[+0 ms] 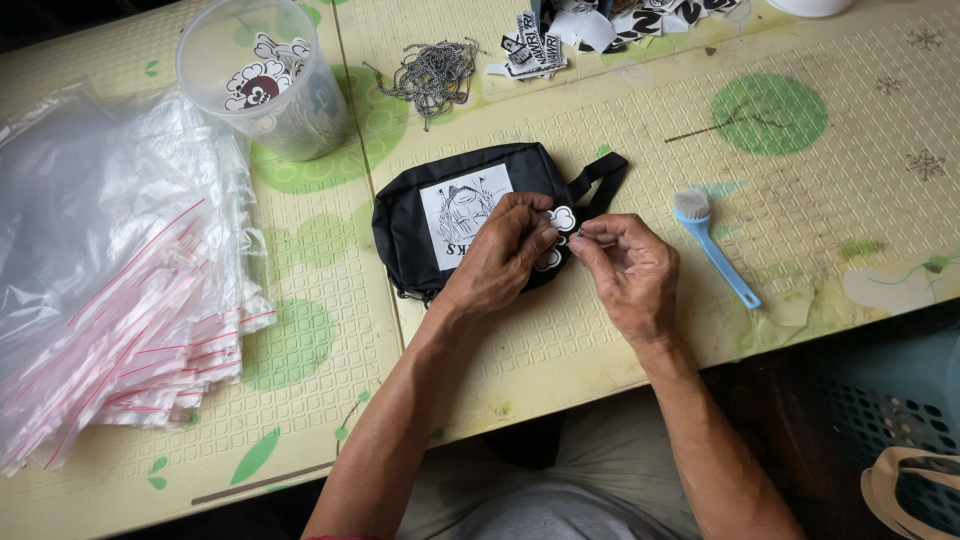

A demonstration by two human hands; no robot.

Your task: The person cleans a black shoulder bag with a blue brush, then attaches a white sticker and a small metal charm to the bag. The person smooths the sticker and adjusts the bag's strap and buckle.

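We see a matt black cloth pouch (470,215) with a smooth white printed patch. The stacked bags (110,300) beside it are thin glossy clear plastic, crinkled. The cup (262,80) is cloudy translucent plastic, the brush (712,245) smooth blue plastic with pale bristles. The table covering (800,200) looks embossed, waffle-textured and matt; the ball chains (432,75) look like dull metal.

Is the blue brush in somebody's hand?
No, the blue brush lies alone on the table, right of the right hand.
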